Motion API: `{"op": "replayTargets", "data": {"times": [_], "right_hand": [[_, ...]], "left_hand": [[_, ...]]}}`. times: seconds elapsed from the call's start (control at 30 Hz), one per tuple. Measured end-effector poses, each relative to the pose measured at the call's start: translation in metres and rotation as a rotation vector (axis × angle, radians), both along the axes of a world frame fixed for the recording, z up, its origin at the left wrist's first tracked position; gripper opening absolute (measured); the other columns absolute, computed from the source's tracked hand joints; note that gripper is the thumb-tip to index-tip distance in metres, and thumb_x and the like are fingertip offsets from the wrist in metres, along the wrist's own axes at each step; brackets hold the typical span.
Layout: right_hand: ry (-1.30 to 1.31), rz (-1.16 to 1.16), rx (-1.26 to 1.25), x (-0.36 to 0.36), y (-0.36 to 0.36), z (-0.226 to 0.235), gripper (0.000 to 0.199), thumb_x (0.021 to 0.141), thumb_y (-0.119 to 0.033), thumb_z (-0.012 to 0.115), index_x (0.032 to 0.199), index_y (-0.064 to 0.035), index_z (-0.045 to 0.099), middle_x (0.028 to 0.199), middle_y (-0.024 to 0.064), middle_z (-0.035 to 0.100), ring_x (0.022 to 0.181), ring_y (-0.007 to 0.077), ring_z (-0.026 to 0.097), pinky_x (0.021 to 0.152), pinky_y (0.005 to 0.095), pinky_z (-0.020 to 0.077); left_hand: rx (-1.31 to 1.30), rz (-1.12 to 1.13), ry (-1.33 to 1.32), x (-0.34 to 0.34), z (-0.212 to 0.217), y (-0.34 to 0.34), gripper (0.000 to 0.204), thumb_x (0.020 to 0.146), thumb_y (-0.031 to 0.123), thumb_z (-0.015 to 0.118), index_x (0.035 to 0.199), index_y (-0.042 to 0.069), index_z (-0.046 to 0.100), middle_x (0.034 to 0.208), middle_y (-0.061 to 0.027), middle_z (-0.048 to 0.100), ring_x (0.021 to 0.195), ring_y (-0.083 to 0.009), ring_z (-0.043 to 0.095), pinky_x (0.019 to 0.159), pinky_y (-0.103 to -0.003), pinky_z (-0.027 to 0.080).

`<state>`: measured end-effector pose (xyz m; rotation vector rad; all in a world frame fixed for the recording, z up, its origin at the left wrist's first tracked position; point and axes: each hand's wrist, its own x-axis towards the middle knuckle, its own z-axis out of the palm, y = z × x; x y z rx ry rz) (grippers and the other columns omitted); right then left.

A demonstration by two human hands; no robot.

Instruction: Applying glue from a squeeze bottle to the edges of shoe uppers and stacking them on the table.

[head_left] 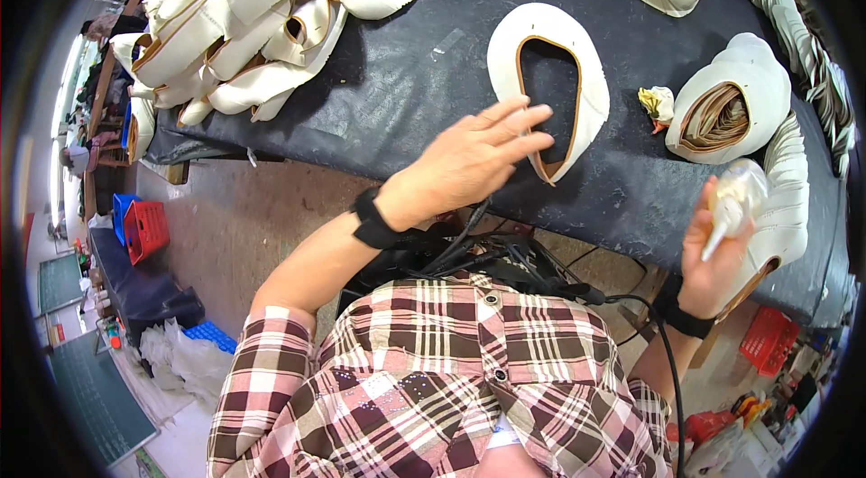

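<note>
White shoe piece (592, 101) shaped like a loop, with a thin brown inner edge, flat on the black table cover (406, 90), right at the fingers of the left hand (462, 156). Long way of the loop mostly straight ahead, away from the body, with the wide round end past the fingertips and the narrow end just beside them, on the body side. Left fingers stretched across the loop's left side, tips over the hole. Fingers a little apart, not pinched on anything. Real touch or only a hover: cannot tell.

Left hand much nearer to the loop; right hand (709, 260) well apart from it, off to the right and closer to the body. Right fingers wrapped around a clear squeeze bottle (741, 193), with the pointed tip aimed back at the body and a bit left. Gap that matters most: from bottle tip to loop, wide, going left and ahead.

Just ahead of the right fingers, a fat white bundle (758, 78) with brown folds inside. Between bundle and loop, a crumpled yellow and white scrap (661, 105). Right of the right fingers, a long row of white pieces (789, 180). Far ahead and left of the left fingers, a big messy heap (225, 13) of more white pieces.
</note>
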<state>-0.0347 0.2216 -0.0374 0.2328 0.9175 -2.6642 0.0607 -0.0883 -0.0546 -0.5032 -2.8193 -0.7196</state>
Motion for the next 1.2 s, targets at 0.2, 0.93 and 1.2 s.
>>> {"op": "replayTargets", "data": {"times": [0.2,0.93,1.2], "right_hand": [[-0.105,0.155,-0.022,0.018,-0.059,0.006,0.047,0.082,-0.032,0.043,0.116,0.0001,0.036,0.106,0.0223,0.048,0.084,0.0283,0.057,0.063,0.0326,0.0527],[0.075,0.692,-0.049,-0.008,-0.115,0.04,0.049,0.077,-0.037,0.045,0.105,0.0038,0.042,0.082,0.0171,0.056,0.067,0.0246,0.06,0.056,0.0281,0.0514],[-0.12,0.884,-0.071,-0.003,-0.113,0.013,0.045,0.079,-0.032,0.047,0.108,0.0027,0.042,0.093,0.0174,0.055,0.077,0.0257,0.058,0.063,0.0314,0.051]], "left_hand": [[0.417,-0.134,-0.275,-0.021,0.002,-0.005,0.014,0.07,0.014,0.062,0.078,0.004,0.057,0.081,-0.0037,0.059,0.079,-0.0167,0.056,0.069,-0.028,0.044],[1.109,0.291,-0.374,0.036,0.029,0.016,0.073,0.074,0.057,0.048,0.114,-0.004,0.044,0.114,-0.012,0.047,0.105,-0.0172,0.042,0.092,-0.031,0.029],[1.618,0.328,-0.191,0.001,0.04,0.041,0.051,0.07,0.028,0.066,0.108,0.001,0.046,0.105,-0.0076,0.052,0.098,-0.0138,0.048,0.087,-0.028,0.035]]}}
